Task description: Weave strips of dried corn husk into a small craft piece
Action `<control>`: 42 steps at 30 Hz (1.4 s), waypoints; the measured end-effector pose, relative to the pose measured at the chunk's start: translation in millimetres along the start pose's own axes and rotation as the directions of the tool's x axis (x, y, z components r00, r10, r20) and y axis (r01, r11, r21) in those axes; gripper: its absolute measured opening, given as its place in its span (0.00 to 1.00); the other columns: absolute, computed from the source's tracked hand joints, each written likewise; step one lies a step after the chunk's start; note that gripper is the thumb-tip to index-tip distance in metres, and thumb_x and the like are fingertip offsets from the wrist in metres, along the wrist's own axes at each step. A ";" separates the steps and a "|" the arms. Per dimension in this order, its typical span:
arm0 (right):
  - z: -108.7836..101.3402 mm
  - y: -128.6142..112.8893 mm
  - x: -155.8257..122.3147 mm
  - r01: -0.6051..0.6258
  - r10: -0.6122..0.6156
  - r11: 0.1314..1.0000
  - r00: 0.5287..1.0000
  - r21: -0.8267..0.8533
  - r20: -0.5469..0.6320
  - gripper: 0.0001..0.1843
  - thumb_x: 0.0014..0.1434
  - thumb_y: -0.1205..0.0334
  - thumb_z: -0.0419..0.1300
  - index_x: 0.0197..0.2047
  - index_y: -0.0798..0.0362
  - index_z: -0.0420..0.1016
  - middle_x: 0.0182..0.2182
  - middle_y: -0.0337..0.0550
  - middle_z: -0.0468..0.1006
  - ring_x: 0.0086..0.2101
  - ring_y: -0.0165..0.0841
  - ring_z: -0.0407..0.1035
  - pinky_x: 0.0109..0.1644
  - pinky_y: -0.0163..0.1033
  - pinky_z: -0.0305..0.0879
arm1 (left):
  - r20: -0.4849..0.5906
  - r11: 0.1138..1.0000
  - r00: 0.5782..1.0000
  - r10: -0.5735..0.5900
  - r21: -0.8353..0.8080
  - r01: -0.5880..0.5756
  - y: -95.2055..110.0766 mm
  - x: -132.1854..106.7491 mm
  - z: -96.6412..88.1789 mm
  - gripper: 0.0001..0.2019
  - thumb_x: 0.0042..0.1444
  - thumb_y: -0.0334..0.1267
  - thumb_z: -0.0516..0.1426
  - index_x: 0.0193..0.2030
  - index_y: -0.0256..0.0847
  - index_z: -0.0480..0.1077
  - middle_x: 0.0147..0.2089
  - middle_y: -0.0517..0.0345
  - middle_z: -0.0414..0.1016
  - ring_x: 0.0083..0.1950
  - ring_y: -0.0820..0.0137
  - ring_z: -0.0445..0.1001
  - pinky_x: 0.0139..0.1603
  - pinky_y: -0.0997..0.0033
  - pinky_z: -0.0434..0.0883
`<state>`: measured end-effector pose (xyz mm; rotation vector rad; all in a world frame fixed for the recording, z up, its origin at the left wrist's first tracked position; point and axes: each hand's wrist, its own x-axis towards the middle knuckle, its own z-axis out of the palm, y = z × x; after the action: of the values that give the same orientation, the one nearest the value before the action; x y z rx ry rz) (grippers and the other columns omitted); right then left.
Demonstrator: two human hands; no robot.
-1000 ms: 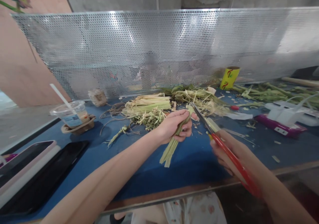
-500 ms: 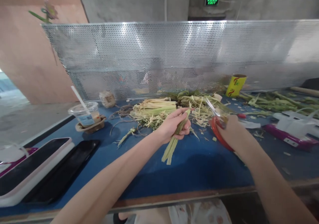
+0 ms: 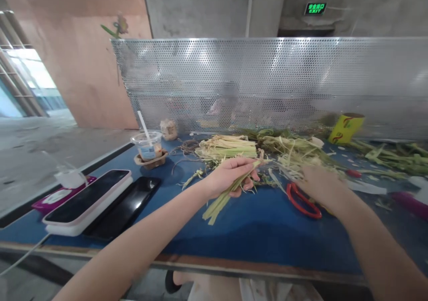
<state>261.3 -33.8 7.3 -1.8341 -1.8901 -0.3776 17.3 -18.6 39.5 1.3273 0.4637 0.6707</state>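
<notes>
In the head view, the person's left hand (image 3: 229, 174) is closed around a bundle of pale green strips (image 3: 216, 208), above the middle of the blue desk (image 3: 234, 236). The bundle slants, its loose ends near and to the left, its gathered tip far and to the right, pinched close to the fingertips. The right hand (image 3: 323, 183) is blurred beside the red-handled scissors (image 3: 302, 201); whether it grips them cannot be told. Beyond the left hand lie a stack of pale stalks (image 3: 229, 147) and, farther right, a heap of loose leaves (image 3: 287, 146).

The step in hand seems to be keeping the strips gathered while the right hand is at the scissors. The next move calls for a steady left pinch, with the right-hand fingers kept clear of the blades.
</notes>
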 end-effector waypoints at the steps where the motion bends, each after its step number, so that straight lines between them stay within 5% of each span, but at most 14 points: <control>1: -9.6 -14.2 2.8 0.036 -0.036 0.999 0.999 0.003 -0.023 0.17 0.53 0.52 0.52 0.34 0.56 0.73 0.34 0.57 0.76 0.36 0.47 0.71 0.36 0.51 0.64 | 0.008 1.000 1.000 -0.005 0.010 0.005 0.4 -2.5 -3.3 0.09 0.53 0.39 0.54 0.34 0.34 0.67 0.26 0.59 0.66 0.19 0.81 0.62 0.10 0.84 0.52; 3: -24.3 -44.4 10.1 0.289 -0.285 0.957 0.954 0.036 -0.093 0.22 0.57 0.53 0.49 0.52 0.54 0.65 0.49 0.52 0.70 0.47 0.43 0.65 0.47 0.49 0.61 | 0.023 1.000 1.000 -0.006 0.008 0.006 -0.1 -6.2 -10.7 0.09 0.53 0.40 0.55 0.32 0.34 0.67 0.25 0.60 0.65 0.20 0.80 0.62 0.10 0.84 0.52; 4: -28.1 -58.1 14.3 0.439 -0.435 0.898 0.892 0.010 -0.121 0.22 0.58 0.54 0.49 0.53 0.54 0.63 0.51 0.50 0.68 0.50 0.42 0.62 0.51 0.50 0.57 | 0.027 1.000 1.000 0.000 -0.004 0.000 -0.9 -7.7 -14.4 0.09 0.53 0.40 0.55 0.32 0.34 0.67 0.25 0.59 0.65 0.20 0.80 0.62 0.10 0.84 0.52; 6: -27.7 -78.9 23.1 0.619 -0.618 0.786 0.783 -0.018 -0.073 0.16 0.60 0.59 0.48 0.48 0.52 0.67 0.47 0.47 0.72 0.49 0.40 0.62 0.51 0.48 0.55 | 0.026 0.999 0.999 0.024 -0.038 -0.023 -3.1 -10.2 -21.3 0.09 0.53 0.39 0.55 0.32 0.33 0.68 0.26 0.59 0.65 0.21 0.79 0.62 0.10 0.84 0.52; 8: -18.4 -89.2 31.1 0.671 -0.671 0.741 0.738 -0.027 -0.067 0.13 0.60 0.63 0.47 0.41 0.51 0.71 0.39 0.45 0.76 0.46 0.39 0.64 0.49 0.48 0.55 | -0.003 0.997 0.999 0.045 -0.067 -0.045 -5.3 -12.1 -27.1 0.09 0.53 0.39 0.55 0.31 0.32 0.68 0.26 0.58 0.66 0.21 0.79 0.63 0.10 0.83 0.54; 12: 9.0 -88.5 41.6 0.644 -0.635 0.765 0.757 0.007 -0.155 0.13 0.59 0.65 0.47 0.37 0.46 0.72 0.30 0.42 0.77 0.42 0.39 0.66 0.46 0.49 0.55 | -0.114 0.995 0.993 -0.035 -0.102 0.024 -5.4 -14.7 -39.5 0.09 0.56 0.36 0.50 0.34 0.33 0.68 0.31 0.52 0.72 0.25 0.74 0.70 0.16 0.77 0.66; 15: 23.9 -80.8 45.9 0.589 -0.572 0.808 0.789 0.011 -0.225 0.13 0.57 0.64 0.48 0.37 0.44 0.73 0.29 0.42 0.77 0.42 0.41 0.66 0.46 0.51 0.55 | -0.112 0.963 0.959 -0.262 -0.094 0.252 1.7 -19.6 -51.4 0.12 0.59 0.39 0.45 0.37 0.35 0.66 0.33 0.50 0.74 0.28 0.68 0.75 0.23 0.67 0.72; 18: 29.7 -72.4 46.8 0.546 -0.530 0.838 0.814 0.002 -0.236 0.13 0.57 0.64 0.48 0.36 0.47 0.74 0.30 0.44 0.77 0.43 0.42 0.66 0.47 0.53 0.55 | -0.098 0.912 0.915 -0.392 0.090 0.401 15.6 -29.6 -60.0 0.16 0.58 0.47 0.46 0.38 0.36 0.65 0.33 0.49 0.75 0.24 0.68 0.74 0.17 0.72 0.69; 24: 22.8 -69.8 32.8 0.559 -0.542 0.825 0.824 0.080 -0.163 0.23 0.56 0.56 0.51 0.53 0.56 0.64 0.47 0.51 0.72 0.50 0.44 0.62 0.50 0.50 0.56 | -0.214 0.875 0.953 -0.216 0.391 0.286 33.4 -44.1 -59.3 0.10 0.52 0.42 0.55 0.34 0.36 0.68 0.28 0.59 0.71 0.17 0.82 0.62 0.09 0.86 0.51; 27: 17.0 -76.2 27.9 0.537 -0.514 0.842 0.828 0.051 -0.224 0.32 0.56 0.50 0.51 0.60 0.56 0.54 0.54 0.54 0.65 0.52 0.47 0.59 0.52 0.53 0.54 | -0.204 0.851 0.958 -0.201 0.449 0.274 29.5 -43.1 -55.4 0.13 0.51 0.44 0.55 0.38 0.37 0.69 0.32 0.57 0.72 0.19 0.82 0.63 0.10 0.86 0.51; 31: 5.1 -85.1 24.0 0.470 -0.458 0.881 0.809 -0.062 -0.370 0.41 0.54 0.49 0.55 0.64 0.59 0.43 0.60 0.58 0.54 0.54 0.53 0.54 0.53 0.56 0.52 | -0.185 0.841 0.961 -0.207 0.468 0.271 21.9 -37.2 -48.0 0.15 0.53 0.47 0.53 0.31 0.34 0.70 0.35 0.51 0.74 0.23 0.77 0.70 0.15 0.83 0.59; 34: -1.0 -90.5 17.6 0.529 -0.536 0.838 0.758 -0.133 -0.372 0.33 0.56 0.57 0.55 0.62 0.52 0.51 0.59 0.53 0.56 0.52 0.49 0.57 0.53 0.54 0.53 | -0.210 0.894 0.955 -0.209 0.355 0.274 16.5 -31.6 -42.9 0.17 0.56 0.45 0.49 0.33 0.33 0.71 0.36 0.49 0.75 0.30 0.72 0.74 0.23 0.79 0.67; 37: 3.2 -92.7 12.7 0.656 -0.669 0.741 0.706 -0.142 -0.234 0.22 0.58 0.63 0.52 0.57 0.50 0.62 0.53 0.46 0.67 0.49 0.45 0.59 0.52 0.51 0.55 | -0.253 0.930 0.954 -0.163 0.283 0.234 11.0 -27.1 -40.7 0.17 0.57 0.43 0.48 0.34 0.33 0.72 0.34 0.49 0.76 0.32 0.73 0.74 0.30 0.77 0.69; 42: 15.2 -86.3 17.3 0.650 -0.634 0.760 0.728 -0.033 -0.259 0.14 0.59 0.66 0.51 0.47 0.51 0.71 0.43 0.44 0.74 0.46 0.40 0.62 0.49 0.49 0.57 | -0.191 0.970 0.969 -0.156 0.153 0.186 9.4 -25.7 -47.2 0.15 0.55 0.43 0.51 0.34 0.34 0.73 0.39 0.47 0.75 0.41 0.68 0.74 0.35 0.71 0.71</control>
<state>173.9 -16.9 14.4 -0.9612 -2.2656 -0.7379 -34.3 -0.9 37.7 1.3743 0.7871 0.6176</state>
